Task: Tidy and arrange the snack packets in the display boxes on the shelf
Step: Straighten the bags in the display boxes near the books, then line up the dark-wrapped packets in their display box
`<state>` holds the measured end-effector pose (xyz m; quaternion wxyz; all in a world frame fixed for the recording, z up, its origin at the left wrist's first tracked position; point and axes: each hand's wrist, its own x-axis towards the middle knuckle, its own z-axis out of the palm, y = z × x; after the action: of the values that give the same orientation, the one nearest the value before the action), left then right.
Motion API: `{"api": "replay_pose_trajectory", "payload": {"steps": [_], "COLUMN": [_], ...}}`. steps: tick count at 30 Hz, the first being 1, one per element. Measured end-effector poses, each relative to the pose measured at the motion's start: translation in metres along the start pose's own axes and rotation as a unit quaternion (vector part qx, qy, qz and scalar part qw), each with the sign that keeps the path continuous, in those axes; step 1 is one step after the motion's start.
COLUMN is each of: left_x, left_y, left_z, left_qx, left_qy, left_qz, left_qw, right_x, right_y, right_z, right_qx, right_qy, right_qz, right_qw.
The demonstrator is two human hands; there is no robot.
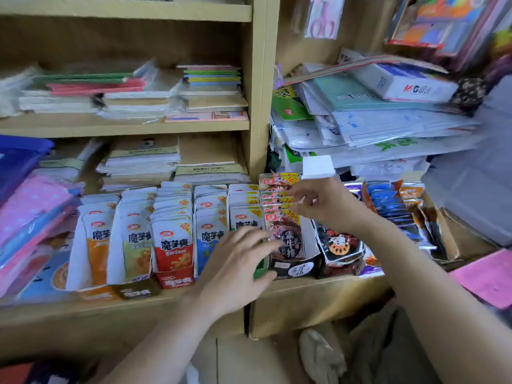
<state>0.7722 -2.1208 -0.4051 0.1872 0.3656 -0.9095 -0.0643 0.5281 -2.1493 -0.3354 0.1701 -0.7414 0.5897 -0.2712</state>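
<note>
Reaching in, your left hand (238, 261) lies flat across the boxes (174, 281), fingers spread and relaxed, tips touching the dark packets (291, 242). Your right hand (327, 203) pinches that stack's tops. Loose packets (340, 245) crowd its right side, near the shelf edge (318, 289).

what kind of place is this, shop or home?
Likely a small stationery-and-snack shop: rows of snack packets in display boxes, stacked notebooks on wooden shelves, packaged scissors hanging up.
</note>
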Motion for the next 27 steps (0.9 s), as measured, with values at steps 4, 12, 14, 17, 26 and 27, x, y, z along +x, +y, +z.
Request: {"api": "replay_pose_trajectory", "payload": {"steps": [4,12,14,17,26,27], "left_x": [0.026,0.064,0.078,0.095,0.134,0.135], "left_y": [0.015,0.008,0.001,-0.010,-0.021,-0.022], "left_z": [0.011,0.005,-0.001,0.002,0.043,0.045], "left_qx": [0.023,-0.035,-0.041,0.007,0.204,0.209], "left_qy": [-0.071,-0.146,-0.085,-0.014,-0.017,-0.014], "left_qz": [0.019,-0.005,-0.012,-0.025,-0.099,-0.102], "left_qw": [0.997,0.989,0.995,1.000,0.974,0.972], "right_x": [-0.035,-0.060,-0.053,-0.044,-0.043,-0.044], "right_y": [0.017,0.052,0.055,0.065,0.076,0.076], "right_z": [-0.001,0.036,0.034,0.036,0.037,0.037], "right_qx": [-0.066,-0.234,-0.236,-0.237,-0.230,-0.229], "right_qy": [0.065,0.054,0.010,-0.024,-0.016,-0.017], "right_qz": [0.038,0.025,0.035,0.031,0.004,0.001], "right_qw": [0.995,0.970,0.971,0.971,0.973,0.973]}}
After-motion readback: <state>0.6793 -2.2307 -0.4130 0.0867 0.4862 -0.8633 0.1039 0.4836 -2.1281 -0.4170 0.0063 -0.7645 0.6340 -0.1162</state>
